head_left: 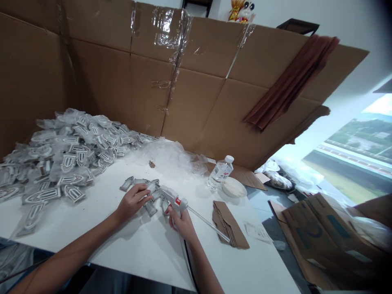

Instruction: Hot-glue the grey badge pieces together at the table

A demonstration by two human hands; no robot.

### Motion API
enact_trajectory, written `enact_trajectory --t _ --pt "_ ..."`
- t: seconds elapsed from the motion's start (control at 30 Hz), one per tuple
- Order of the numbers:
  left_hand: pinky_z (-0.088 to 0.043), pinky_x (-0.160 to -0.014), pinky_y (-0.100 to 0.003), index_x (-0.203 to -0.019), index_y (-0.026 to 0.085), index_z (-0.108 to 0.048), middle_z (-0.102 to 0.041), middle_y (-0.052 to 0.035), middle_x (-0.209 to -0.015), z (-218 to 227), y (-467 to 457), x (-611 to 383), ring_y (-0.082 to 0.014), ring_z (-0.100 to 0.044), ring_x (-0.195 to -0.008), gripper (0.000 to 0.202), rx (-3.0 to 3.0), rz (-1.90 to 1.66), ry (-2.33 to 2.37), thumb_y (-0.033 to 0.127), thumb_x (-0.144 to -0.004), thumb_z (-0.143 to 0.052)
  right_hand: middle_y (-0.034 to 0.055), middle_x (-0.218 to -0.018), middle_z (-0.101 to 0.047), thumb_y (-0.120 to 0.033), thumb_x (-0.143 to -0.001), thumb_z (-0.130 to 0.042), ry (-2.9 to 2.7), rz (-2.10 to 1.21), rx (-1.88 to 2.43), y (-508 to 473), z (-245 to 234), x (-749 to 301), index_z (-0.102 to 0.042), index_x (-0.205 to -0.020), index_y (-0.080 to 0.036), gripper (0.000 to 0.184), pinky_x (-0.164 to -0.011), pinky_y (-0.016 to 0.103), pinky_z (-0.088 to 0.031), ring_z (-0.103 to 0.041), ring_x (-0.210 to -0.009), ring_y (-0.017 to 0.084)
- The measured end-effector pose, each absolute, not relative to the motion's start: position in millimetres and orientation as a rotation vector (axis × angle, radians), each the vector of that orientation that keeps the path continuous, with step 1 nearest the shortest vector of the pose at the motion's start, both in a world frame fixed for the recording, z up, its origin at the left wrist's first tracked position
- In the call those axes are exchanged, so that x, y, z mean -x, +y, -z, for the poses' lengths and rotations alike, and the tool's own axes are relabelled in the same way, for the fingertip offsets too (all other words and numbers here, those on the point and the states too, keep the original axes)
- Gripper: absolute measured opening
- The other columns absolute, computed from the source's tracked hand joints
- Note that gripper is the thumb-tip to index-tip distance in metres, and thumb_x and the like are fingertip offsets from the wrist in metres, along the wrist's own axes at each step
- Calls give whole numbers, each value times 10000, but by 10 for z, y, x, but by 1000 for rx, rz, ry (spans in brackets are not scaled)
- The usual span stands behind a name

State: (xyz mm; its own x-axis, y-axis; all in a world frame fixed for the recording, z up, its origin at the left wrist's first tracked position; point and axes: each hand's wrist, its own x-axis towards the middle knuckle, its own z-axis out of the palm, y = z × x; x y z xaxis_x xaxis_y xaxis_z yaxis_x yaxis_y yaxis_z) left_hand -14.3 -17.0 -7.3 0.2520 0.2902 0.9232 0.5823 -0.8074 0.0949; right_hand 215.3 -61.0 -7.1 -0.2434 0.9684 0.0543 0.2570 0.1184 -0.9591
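Observation:
My right hand is wrapped round a white glue gun, with a long clear glue stick running out of its back end. Its nozzle points left, toward my left hand. The fingers of that hand are bent round a small grey arch-shaped piece, partly hidden by them. Several similar grey pieces lie on the white table under and beside both hands. From the fingertips of the left hand, the nozzle is only a short way off.
A large heap of bagged arch-shaped pieces covers the left of the table. Behind the hands lie clear plastic bags. At right are a water bottle, a round white plate and cardboard pieces. A cardboard wall stands behind.

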Motion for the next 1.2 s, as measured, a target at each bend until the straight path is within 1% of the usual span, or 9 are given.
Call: enact_trajectory --t 0.13,0.33,0.57,0.83,0.97,1.2 --pt "-579 -781 -294 -978 109 -611 -576 -85 -959 68 -184 123 -179 -598 -962 231 2242 1588 -796 100 -767 -706 1 -507 -506 -554 -906 -454 -1676 -1099 1262 -599 121 -2156 -582 -804 -128 457 -460 207 -334 -416 -439 85" --pt "-583 -773 -284 -978 109 -611 -570 -89 -961 68 -195 108 -180 -595 -965 235 2249 1599 -786 89 -763 -705 8 -519 -515 -477 -916 -427 -1785 -908 1309 -616 85 -2136 -554 -698 -146 417 -526 224 -375 -474 -487 107" --pt "-577 -770 -274 -979 109 -614 -577 -86 -959 79 -194 112 -175 -593 -962 234 2239 1602 -785 95 -765 -707 5 -545 -522 -435 -901 -441 -1787 -864 1331 -648 8 -2111 -570 -751 -151 346 -547 238 -378 -488 -502 122" --pt "-577 -769 -298 -981 134 -615 -574 -81 -963 124 -165 123 -182 -603 -959 200 2261 1590 -823 123 -794 -685 8 -548 -526 -421 -898 -471 -1777 -879 1301 -630 33 -2115 -569 -735 -162 321 -545 244 -379 -485 -513 130" --pt "-578 -764 -291 -982 129 -616 -569 -80 -961 130 -160 126 -178 -603 -960 201 2273 1595 -831 119 -794 -686 5 -521 -507 -440 -914 -458 -1757 -910 1276 -620 82 -2131 -565 -709 -159 364 -522 234 -367 -455 -483 115" --pt "-582 -792 -325 -1001 151 -623 -586 -69 -975 97 -173 129 -182 -616 -970 197 2222 1609 -828 149 -812 -677 16 -529 -519 -509 -923 -435 -1736 -939 1307 -604 152 -2168 -586 -733 -146 436 -511 228 -365 -461 -489 111"
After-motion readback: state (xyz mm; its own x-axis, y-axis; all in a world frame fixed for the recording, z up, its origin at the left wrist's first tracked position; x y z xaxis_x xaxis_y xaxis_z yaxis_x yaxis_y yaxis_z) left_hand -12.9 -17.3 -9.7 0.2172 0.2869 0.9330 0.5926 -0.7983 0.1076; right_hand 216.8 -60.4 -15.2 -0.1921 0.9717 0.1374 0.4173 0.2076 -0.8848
